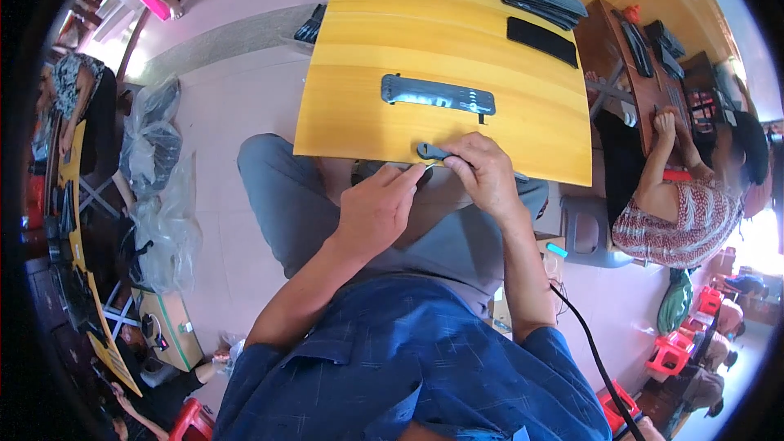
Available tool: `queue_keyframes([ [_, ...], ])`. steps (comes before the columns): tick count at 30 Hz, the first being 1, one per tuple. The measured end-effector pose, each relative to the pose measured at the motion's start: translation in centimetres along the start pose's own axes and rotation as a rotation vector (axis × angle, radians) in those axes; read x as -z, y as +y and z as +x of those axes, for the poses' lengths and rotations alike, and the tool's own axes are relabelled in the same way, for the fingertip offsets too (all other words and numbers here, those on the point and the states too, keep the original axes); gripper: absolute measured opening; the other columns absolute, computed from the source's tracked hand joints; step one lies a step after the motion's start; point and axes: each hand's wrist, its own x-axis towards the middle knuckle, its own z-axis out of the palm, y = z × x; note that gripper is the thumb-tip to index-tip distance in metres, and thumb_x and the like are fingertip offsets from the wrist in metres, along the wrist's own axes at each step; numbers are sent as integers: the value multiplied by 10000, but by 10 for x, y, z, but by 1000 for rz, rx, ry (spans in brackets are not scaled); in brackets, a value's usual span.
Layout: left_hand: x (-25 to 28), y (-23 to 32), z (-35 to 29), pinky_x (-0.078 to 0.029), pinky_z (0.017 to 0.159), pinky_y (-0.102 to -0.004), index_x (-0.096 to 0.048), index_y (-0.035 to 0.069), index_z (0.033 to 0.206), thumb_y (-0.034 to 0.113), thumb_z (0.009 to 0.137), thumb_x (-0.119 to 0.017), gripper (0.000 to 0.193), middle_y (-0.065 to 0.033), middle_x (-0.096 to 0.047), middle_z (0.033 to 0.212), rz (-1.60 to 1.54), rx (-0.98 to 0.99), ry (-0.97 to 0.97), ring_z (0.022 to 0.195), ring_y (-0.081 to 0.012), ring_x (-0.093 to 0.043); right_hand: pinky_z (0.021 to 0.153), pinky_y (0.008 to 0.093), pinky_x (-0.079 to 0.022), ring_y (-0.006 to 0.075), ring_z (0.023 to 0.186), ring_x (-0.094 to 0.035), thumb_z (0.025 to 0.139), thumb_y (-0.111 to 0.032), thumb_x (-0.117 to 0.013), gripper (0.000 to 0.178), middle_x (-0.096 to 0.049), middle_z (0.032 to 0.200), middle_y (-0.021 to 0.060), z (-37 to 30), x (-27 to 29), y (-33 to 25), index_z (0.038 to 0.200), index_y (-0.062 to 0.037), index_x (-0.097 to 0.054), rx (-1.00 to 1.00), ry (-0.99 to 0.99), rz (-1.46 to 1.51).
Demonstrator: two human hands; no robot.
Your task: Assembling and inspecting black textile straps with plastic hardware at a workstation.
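Observation:
My right hand [486, 173] pinches a small, flat dark-grey piece [428, 151] with a rounded, looped end, just over the table's near edge. My left hand [378, 206] is closed below and beside it, fingertips close to the piece. A thin pale tip shows by those fingertips; too little of it is visible to name. Farther up on the yellow wooden table [351, 57] lies a long dark flat package [438, 96] with rounded corners and a glossy front. A short black tab sticks out from its near right side.
Stacks of flat black packages [539, 2] lie at the table's far end, with a single black one [541, 42] nearer. At right, a person in a patterned top [678, 220] sits by a brown table. Clear plastic bags [159, 196] lie on the floor at left. A black cable [590, 335] runs past my right arm.

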Motion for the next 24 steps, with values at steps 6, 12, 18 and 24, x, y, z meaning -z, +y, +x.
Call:
queue_keyframes([
  [6, -7, -15, -3, -564, 656, -376, -709, 129, 1236, 134, 889, -685, 348, -58, -655, 894, 113, 30, -6, 782, -252, -683, 806, 380, -528, 290, 908, -657, 868, -95, -750, 196, -687, 932, 104, 5, -24, 2, 1060, -64, -770, 42, -21, -90],
  [12, -7, -18, -5, -578, 628, -363, -707, 149, 1223, 148, 915, -658, 312, -44, -662, 949, 151, 44, -46, 771, -237, -699, 808, 387, -521, 291, 905, -655, 861, -97, -758, 194, -690, 926, 94, 2, -29, 7, 1051, -62, -775, 20, 41, -29],
  [18, -12, -20, -4, -578, 636, -368, -719, 153, 1217, 158, 923, -652, 301, -52, -656, 936, 129, 52, -51, 756, -245, -698, 803, 388, -519, 291, 895, -656, 856, -92, -762, 195, -691, 914, 98, 2, -28, 6, 1048, -59, -776, -3, 24, -12],
  [24, -17, -21, -3, -570, 625, -365, -733, 159, 1199, 161, 934, -645, 280, -50, -640, 888, 144, 52, -41, 726, -239, -689, 792, 389, -517, 296, 888, -654, 843, -81, -769, 206, -689, 901, 107, 1, -29, 5, 1047, -56, -779, -8, 44, 12],
])
